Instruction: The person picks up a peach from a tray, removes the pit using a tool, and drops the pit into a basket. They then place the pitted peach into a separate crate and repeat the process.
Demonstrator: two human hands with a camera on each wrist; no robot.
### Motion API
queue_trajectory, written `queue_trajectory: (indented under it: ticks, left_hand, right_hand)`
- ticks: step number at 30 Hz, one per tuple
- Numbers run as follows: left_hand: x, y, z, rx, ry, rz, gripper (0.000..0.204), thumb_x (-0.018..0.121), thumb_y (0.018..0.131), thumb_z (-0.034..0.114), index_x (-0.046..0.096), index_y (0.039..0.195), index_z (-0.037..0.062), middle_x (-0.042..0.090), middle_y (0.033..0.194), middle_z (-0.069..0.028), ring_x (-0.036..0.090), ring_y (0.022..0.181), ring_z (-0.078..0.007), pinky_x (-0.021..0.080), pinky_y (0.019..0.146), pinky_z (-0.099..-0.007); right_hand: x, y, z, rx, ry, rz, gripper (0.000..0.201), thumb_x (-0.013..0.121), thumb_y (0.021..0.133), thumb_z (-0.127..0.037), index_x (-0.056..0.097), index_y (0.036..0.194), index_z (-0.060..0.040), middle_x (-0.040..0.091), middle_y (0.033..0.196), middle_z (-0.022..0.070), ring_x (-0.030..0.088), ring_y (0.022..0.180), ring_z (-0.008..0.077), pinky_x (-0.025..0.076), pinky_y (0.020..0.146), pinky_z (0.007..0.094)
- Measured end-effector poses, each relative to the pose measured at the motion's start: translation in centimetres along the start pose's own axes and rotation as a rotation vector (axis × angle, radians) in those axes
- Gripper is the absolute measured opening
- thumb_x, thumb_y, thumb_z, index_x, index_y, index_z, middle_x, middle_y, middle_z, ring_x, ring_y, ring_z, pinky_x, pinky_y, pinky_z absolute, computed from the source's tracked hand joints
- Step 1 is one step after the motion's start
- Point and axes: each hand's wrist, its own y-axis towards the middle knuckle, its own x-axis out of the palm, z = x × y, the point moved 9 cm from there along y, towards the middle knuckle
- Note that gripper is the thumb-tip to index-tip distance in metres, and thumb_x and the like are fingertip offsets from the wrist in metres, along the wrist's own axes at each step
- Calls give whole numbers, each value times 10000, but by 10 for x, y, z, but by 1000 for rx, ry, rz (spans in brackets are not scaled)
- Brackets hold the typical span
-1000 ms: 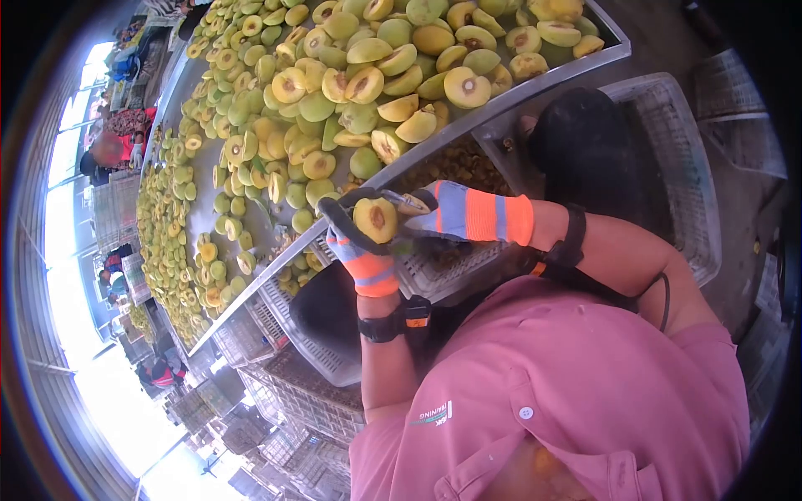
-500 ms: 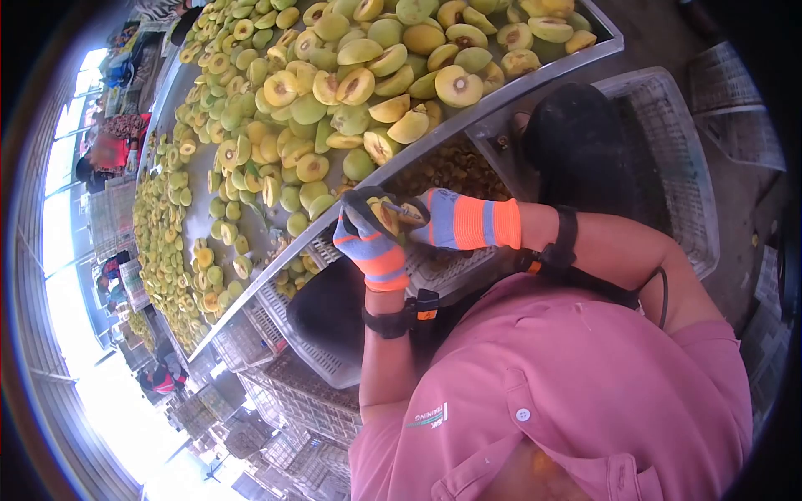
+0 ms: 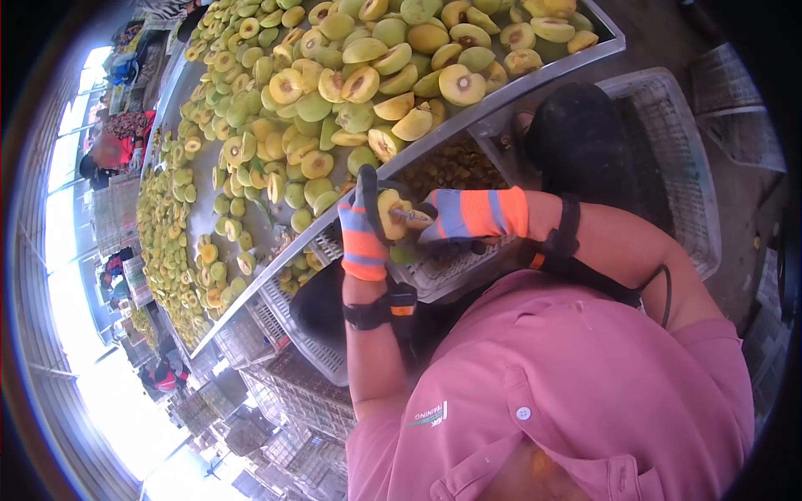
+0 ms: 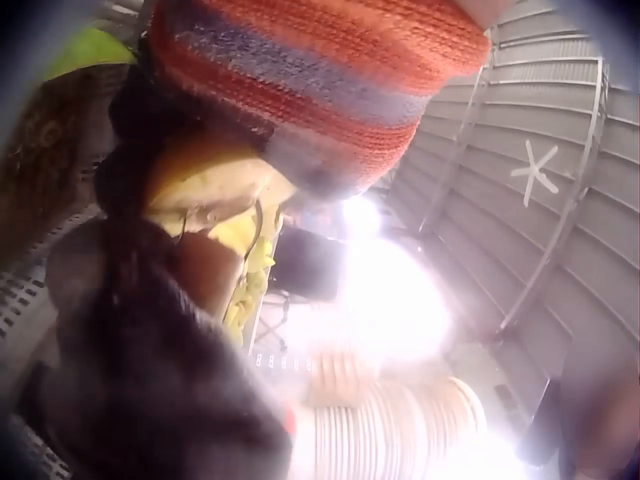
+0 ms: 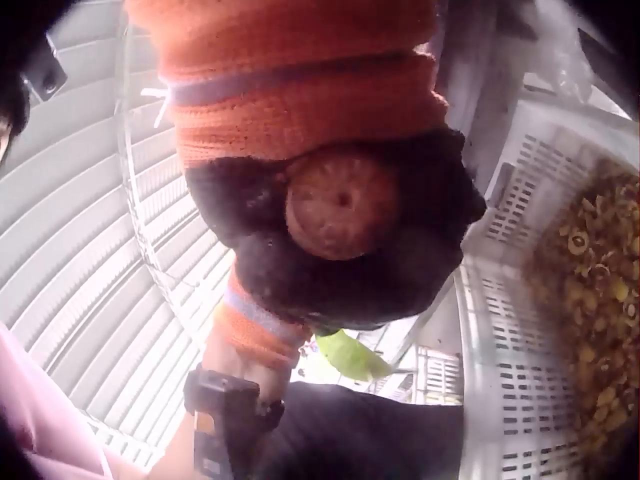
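My gloved left hand (image 3: 361,230) holds a halved yellow-green fruit (image 3: 389,210), peach-like, its cut face turned toward my right hand (image 3: 468,215). That gloved right hand grips a pitting tool, whose metal tip (image 3: 411,215) sits at the fruit's cut face. The round end of its handle (image 5: 342,205) pokes out of the dark-palmed fist in the right wrist view. Up close in the left wrist view, the fruit's pale flesh (image 4: 215,190) shows between dark glove fingers. A green piece (image 5: 350,357) shows below the hands.
A metal-rimmed table (image 3: 535,77) heaped with halved fruit (image 3: 359,83) spans the far side. Under its edge stands a crate (image 5: 510,350) of brown-yellow scraps (image 5: 600,300). Another white crate (image 3: 706,192) lies right of the dark-clad knee. Other people sit at the far left.
The fruit's cut face was turned up, then tipped toward the tool. The left hand moved right, then back left, with a finger now extended upward. The right hand stays close beside it.
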Motion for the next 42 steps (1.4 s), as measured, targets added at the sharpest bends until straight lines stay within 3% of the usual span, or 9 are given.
queue_trajectory:
  ticks: [1,8,15,23,28,34,36,38,42]
  left_hand:
    - [14,0,16,282,316,-156,321,541,992,284,653,938,-11,634,752,-31,604,637,-173,473,557,-297]
    - [0,-26,16,-132,-201,294,329,468,998,226,608,1118,-46,644,888,-104,623,799,-222,496,741,-316]
    - [8,-23,35,-167,-472,-111,295,537,990,246,635,1081,-17,644,931,-66,619,812,-156,497,731,-276]
    - [12,-54,41,-300,-927,-249,406,489,1006,333,636,1069,-40,666,983,-103,645,915,-197,501,834,-317]
    - [-93,-102,-3,-408,336,257,182,551,953,108,656,1027,-21,665,992,-92,620,899,-177,495,815,-321]
    - [-173,-140,-7,-507,-32,163,211,492,966,93,661,984,-32,647,990,-84,584,853,-145,471,769,-275]
    - [-215,-194,-86,-1013,170,334,303,565,949,229,650,1117,-10,643,1142,-125,602,988,-211,462,889,-331]
    - [-249,-178,-59,-843,1294,400,448,602,916,345,607,1217,14,604,1241,-150,567,1108,-264,412,983,-390]
    - [-242,-103,-22,-801,1381,325,603,665,844,445,575,1300,62,528,1362,-203,480,1254,-378,361,1064,-480]
  right_hand:
    - [-1,12,9,-28,81,14,277,711,798,-271,658,813,0,621,660,86,605,490,182,473,464,306]
    - [7,0,-7,-175,335,-191,287,732,812,-294,681,805,-11,588,629,38,553,494,123,428,465,261]
    - [14,2,0,-308,207,-249,338,782,780,-282,674,895,17,624,685,44,592,588,102,441,504,255]
    - [63,-33,-6,-117,637,-920,137,655,886,-141,632,953,-24,597,745,4,553,597,68,420,510,207]
    - [-1,3,-5,-142,-425,118,322,616,855,-287,680,972,7,698,897,188,690,766,324,531,650,378]
    - [20,12,12,-68,-837,55,323,576,811,-261,693,993,-22,692,956,214,674,907,372,526,778,446]
    - [18,11,9,-107,-836,83,321,573,815,-262,692,984,-17,692,950,212,673,907,374,529,782,441]
    - [15,11,5,-132,-854,110,320,570,822,-267,689,975,-12,691,942,211,673,905,373,531,781,437]
    - [9,12,7,-136,-903,176,333,561,841,-295,683,962,-9,690,928,211,675,897,364,533,773,435]
